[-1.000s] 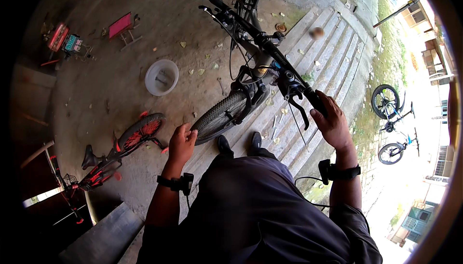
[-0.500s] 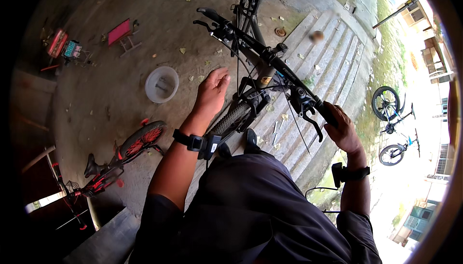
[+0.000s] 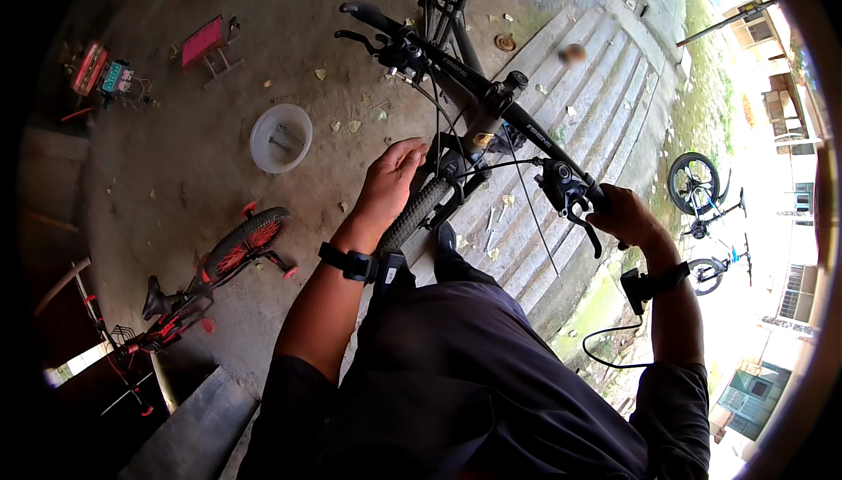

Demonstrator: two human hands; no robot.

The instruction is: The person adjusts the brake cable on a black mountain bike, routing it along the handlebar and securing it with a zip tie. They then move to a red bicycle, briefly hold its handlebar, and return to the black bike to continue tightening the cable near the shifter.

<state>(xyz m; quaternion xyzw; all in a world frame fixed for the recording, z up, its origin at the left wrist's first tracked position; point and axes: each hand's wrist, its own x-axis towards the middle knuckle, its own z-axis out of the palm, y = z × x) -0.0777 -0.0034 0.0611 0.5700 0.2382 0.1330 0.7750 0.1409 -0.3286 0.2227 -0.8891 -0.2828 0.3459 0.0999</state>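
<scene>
- Concrete floor (image 3: pixel 351 54) strewn with leaves spreads to the left, with pale steps (image 3: pixel 605 85) to the right and a bright yard past them.
- From where I stand, the black bicycle (image 3: pixel 469 50) is right before the person, its front tyre (image 3: pixel 405 227) angled down toward their feet.
- Right hand (image 3: pixel 630 215): fingers closed round the end of the handlebar (image 3: pixel 544 138), just beside a brake lever (image 3: pixel 589 236).
- Left hand (image 3: pixel 388 175): fingers together and loosely bent, just above the tyre and near the fork (image 3: pixel 454 166); I cannot tell whether it touches or holds anything.
- I'd judge the bicycle fairly heavy and stiff in its frame, yet ready to swing at the front, since bar and wheel should turn together.
- Best holds, to my eye, are the two bar ends or the frame; the knobbly tyre should grip well and give a little.
- Care seems due around the thin loose cable (image 3: pixel 530 206), likely springy and easily kinked, and the levers, which could snap if knocked.
</scene>
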